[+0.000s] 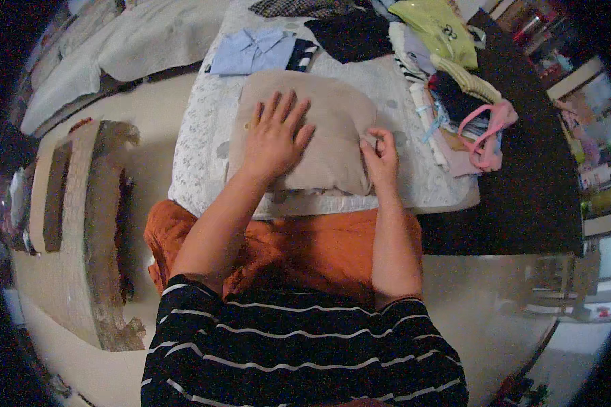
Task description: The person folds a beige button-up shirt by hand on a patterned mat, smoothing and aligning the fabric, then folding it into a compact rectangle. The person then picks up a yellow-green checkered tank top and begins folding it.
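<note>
A beige folded garment (331, 112) lies on a white patterned quilted mat (198, 132) in front of me. My left hand (275, 140) rests palm down on its left part, with the fingers spread. At the garment's right edge is my right hand (382, 155), its thumb and forefinger bent close together against the cloth. Whether the cloth is pinched between them cannot be told. The garment's near edge shows layers and some wrinkles.
Beyond the garment lie a folded light blue shirt (252, 51) and a black cloth (351, 35). A pile of clothes with pink straps (489, 135) and a yellow-green bag (443, 30) are at right, beside a dark tabletop (529, 168). A worn cardboard box (102, 229) stands left.
</note>
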